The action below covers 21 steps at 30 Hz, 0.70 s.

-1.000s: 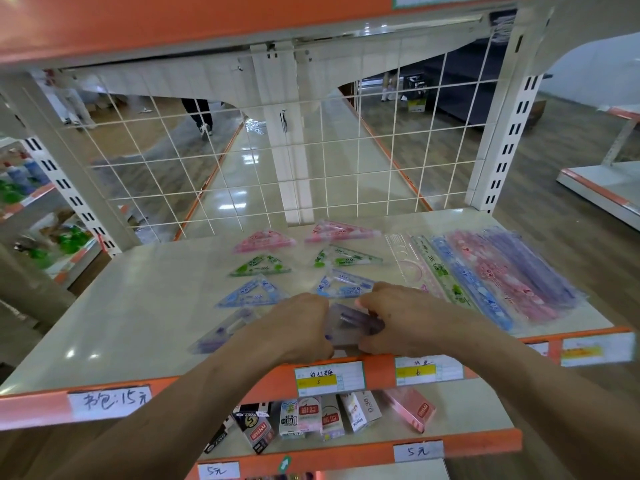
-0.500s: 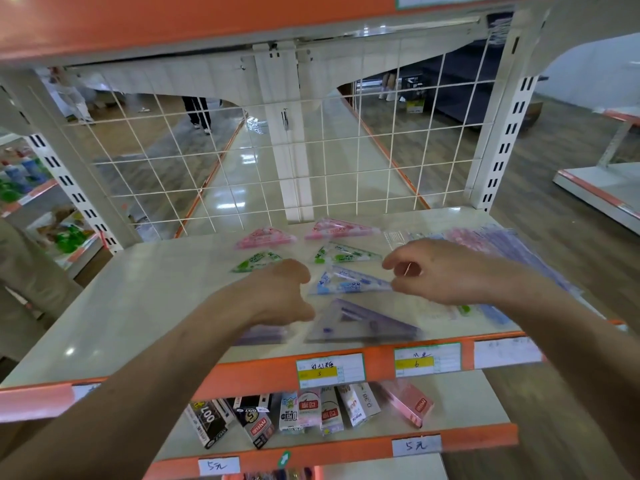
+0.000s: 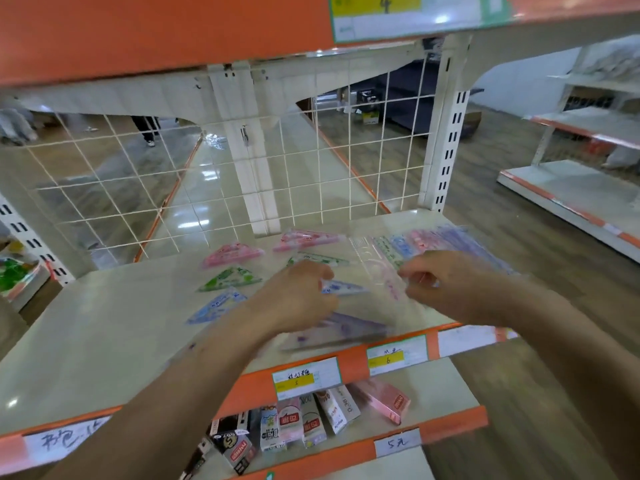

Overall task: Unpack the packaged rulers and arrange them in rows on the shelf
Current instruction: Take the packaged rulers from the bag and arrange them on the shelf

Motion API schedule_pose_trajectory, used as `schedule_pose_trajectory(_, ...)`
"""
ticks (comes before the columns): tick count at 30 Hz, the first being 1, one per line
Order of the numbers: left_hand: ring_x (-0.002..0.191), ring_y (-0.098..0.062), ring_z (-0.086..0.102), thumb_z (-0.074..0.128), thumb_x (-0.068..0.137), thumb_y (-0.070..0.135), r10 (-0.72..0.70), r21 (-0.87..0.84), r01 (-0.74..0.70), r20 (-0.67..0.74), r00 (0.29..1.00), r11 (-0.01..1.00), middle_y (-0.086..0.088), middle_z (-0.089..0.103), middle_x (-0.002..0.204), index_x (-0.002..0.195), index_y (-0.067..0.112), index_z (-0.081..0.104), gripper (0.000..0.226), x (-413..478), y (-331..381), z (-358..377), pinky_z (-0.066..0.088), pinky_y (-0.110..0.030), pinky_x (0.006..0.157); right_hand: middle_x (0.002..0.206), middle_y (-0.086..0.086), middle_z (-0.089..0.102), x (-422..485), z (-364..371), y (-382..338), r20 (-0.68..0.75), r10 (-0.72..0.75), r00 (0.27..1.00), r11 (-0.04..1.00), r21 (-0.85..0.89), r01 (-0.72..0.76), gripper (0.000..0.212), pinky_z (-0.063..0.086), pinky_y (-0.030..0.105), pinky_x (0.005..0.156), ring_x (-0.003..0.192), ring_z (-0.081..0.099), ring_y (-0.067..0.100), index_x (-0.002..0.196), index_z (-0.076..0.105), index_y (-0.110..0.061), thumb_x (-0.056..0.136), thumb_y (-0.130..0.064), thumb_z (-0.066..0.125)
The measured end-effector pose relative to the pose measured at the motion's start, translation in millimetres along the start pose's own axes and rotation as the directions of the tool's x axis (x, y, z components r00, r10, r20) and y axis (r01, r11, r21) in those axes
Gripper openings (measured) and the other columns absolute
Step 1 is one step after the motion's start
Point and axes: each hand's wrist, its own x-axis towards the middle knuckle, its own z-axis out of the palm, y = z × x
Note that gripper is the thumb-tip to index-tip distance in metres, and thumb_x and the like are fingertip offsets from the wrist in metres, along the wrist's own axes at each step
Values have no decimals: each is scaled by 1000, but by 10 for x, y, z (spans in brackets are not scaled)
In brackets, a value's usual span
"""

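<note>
A cream shelf [image 3: 104, 341] with an orange price rail [image 3: 353, 366] carries set squares [image 3: 230, 278] in two colour-sorted columns, seemingly the rows being built. The purple set square [image 3: 349, 329] lies by the rail, at five o'clock from the left hand [image 3: 298, 296], whose fingers curl; blur hides any hold. The right hand [image 3: 446, 285] pinches clear wrapping [image 3: 384, 299] at its nine o'clock, probably stripping it; packaged rulers [image 3: 426, 237] wait at its twelve

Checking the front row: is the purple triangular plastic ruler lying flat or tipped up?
Flat: the purple triangular plastic ruler lies on the white shelf.
</note>
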Motion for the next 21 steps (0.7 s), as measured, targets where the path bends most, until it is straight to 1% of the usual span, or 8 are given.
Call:
schedule_pose_trajectory(5,104,-15,57,53,94,29,108,-95,-108,3,994,990,0,60,121,124,20,59,32,235,530,83,43,-23,88,110,9,69,1,-272,1020,-157,283,946,957,115,-267,24,40,25,80,91,59,22,111,70,-12,87,-16,64)
schedule_pose_trajectory(7,99,-23,60,52,93,23,153,-59,-153,-2,988,987,-11,63,110,102,14,64,18,390,779,141,45,-30,83,108,12,69,69,-330,1365,-195,338,921,934,186,-304,25,42,27,84,95,62,25,108,71,-7,84,-13,68)
schedule_pose_trajectory(9,83,-29,56,52,91,18,176,-33,-176,-16,984,984,-20,60,91,87,2,62,20,630,1072,251,45,-36,76,106,13,69,148,-323,1633,-192,370,909,916,238,-323,28,41,25,83,99,62,26,110,70,-4,83,-12,69)
schedule_pose_trajectory(11,74,-26,49,51,89,15,182,-2,-182,-5,983,983,-16,53,76,75,3,56,19,920,1353,399,42,-35,67,101,13,66,245,-245,1857,-169,370,914,905,286,-314,32,37,22,77,96,60,24,115,66,-3,84,-14,68)
schedule_pose_trajectory(14,88,-30,58,48,89,11,145,107,-145,16,989,984,-15,63,90,70,13,52,19,1294,1662,653,40,-30,67,92,5,61,373,-97,2091,-109,351,930,892,343,-296,30,43,28,81,85,55,17,110,65,-7,87,-26,66)
schedule_pose_trajectory(16,96,-32,59,45,88,9,102,167,-99,-7,995,981,-15,65,101,71,16,51,19,1478,1761,783,42,-32,71,93,14,67,451,-11,2170,-62,329,942,865,421,-274,29,48,34,81,78,56,19,101,67,-2,88,-28,64)
schedule_pose_trajectory(18,102,-32,59,44,88,11,65,196,-58,-29,997,979,-13,65,108,86,16,61,18,1577,1790,865,47,-35,77,94,20,68,536,48,2185,17,276,961,849,465,-252,35,52,40,80,75,58,23,96,67,1,87,-32,64)
schedule_pose_trajectory(21,113,-28,57,44,86,12,7,200,4,-53,999,980,-7,62,122,110,22,64,32,1616,1823,907,47,-38,93,72,13,65,631,85,2179,103,150,983,847,500,-182,31,55,37,66,62,58,20,71,61,-10,85,-36,66)
